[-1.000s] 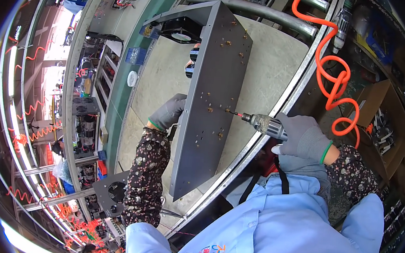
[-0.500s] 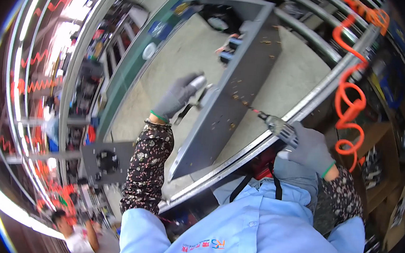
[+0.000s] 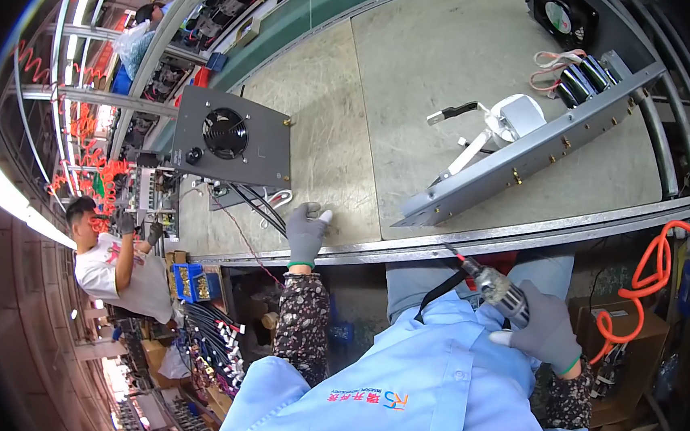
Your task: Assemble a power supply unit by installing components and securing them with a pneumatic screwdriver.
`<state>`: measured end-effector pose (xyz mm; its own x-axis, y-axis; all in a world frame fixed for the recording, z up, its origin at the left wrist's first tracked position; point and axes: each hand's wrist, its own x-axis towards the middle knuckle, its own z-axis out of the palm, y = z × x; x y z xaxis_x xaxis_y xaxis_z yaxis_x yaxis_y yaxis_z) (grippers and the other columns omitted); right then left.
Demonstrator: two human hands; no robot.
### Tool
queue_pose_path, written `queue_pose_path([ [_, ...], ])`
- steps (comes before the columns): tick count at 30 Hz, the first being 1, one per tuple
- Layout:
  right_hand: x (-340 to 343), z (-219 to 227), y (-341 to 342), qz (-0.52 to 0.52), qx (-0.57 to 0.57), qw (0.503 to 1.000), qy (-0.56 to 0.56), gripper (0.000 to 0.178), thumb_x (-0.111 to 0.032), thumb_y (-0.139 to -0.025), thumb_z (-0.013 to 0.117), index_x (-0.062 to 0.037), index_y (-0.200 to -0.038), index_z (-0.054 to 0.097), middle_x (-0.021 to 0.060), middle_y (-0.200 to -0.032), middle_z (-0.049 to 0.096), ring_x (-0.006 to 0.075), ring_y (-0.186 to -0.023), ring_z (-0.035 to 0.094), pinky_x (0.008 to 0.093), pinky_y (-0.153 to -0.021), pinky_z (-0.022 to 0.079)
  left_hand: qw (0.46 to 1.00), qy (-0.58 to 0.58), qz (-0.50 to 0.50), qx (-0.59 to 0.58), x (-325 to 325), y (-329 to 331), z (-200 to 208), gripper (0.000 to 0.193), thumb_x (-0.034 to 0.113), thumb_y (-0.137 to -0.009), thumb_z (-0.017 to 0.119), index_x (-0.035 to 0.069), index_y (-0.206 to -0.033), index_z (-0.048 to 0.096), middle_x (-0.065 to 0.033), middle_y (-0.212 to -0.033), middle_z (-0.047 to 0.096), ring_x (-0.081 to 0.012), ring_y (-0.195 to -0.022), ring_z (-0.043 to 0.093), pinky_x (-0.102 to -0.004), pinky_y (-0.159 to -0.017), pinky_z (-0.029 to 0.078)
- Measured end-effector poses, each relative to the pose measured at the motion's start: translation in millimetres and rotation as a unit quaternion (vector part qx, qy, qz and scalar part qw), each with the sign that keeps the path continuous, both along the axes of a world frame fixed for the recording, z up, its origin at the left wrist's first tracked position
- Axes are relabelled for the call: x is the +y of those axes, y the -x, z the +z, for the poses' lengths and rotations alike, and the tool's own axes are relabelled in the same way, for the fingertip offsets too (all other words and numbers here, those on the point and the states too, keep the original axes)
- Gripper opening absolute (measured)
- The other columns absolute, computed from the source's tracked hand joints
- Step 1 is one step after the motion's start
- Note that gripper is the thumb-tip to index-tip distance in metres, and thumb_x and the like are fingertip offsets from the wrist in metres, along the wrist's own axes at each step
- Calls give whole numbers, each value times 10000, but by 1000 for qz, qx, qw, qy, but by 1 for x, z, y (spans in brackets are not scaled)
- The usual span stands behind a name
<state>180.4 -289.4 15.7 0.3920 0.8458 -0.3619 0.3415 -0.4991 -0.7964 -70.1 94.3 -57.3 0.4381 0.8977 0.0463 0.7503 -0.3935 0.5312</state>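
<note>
My right hand [image 3: 542, 332], in a grey glove, is closed round a power screwdriver [image 3: 501, 294] with a clear front and a long thin bit. Its bit points up-left, near the bench edge and apart from the panel. My left hand [image 3: 306, 233], gloved too, is at the bench's front edge, thumb and fingers apart and nothing visible in it. On the right, a grey metal panel [image 3: 520, 152] stands on edge with brass screws along its outer face. Behind it are a round white part with a metal block [image 3: 519, 116], black capacitors [image 3: 587, 79] and a fan [image 3: 562, 15].
A grey fan unit [image 3: 266, 136] stands left of my left hand, black cables below it. The metal bench edge [image 3: 472, 248] crosses before me. An orange coiled hose [image 3: 655, 272] hangs at right. A co-worker [image 3: 115, 254] stands at far left, near a blue bin [image 3: 191, 283].
My view has swung left. My left hand has left the parts behind the panel for the bench edge. The screwdriver has drawn back from the panel, still in my right hand.
</note>
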Motion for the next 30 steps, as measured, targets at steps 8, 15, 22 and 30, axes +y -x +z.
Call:
queue_pose_path([
  [8, 26, 10, 15, 37, -6, 999, -30, 642, -468, -559, 807, -65, -975, 530, 146, -771, 602, 352, -747, 610, 409, -653, 468, 998, -49, 33, -13, -22, -13, -21, 174, 200, -865, 610, 33, -889, 566, -50, -711, 589, -156, -604, 577, -301, -567, 451],
  [15, 27, 14, 15, 44, -23, 999, -7, 667, -506, -582, 783, -68, -1009, 515, 150, -774, 603, 352, -750, 613, 412, -651, 470, 798, 429, -21, -424, -98, -71, 59, 135, 106, -909, 532, 30, -1021, 526, -37, -815, 546, -120, -667, 551, -221, -577, 442],
  [22, 31, 21, 15, 61, -25, 998, 6, 682, -532, -596, 756, -71, -1023, 490, 149, -782, 607, 344, -755, 617, 425, -659, 473, 665, 581, -27, -468, -127, -81, 59, 217, 86, -871, 593, 28, -1071, 531, -96, -941, 581, -132, -733, 535, -217, -618, 432],
  [30, 26, 13, 18, 46, -21, 999, -7, 669, -514, -602, 759, -90, -1049, 498, 142, -810, 620, 342, -780, 619, 421, -677, 476, 799, 469, -99, -364, -131, -88, 69, 180, -9, -779, 615, -27, -952, 567, -106, -812, 604, -123, -649, 561, -234, -589, 457],
])
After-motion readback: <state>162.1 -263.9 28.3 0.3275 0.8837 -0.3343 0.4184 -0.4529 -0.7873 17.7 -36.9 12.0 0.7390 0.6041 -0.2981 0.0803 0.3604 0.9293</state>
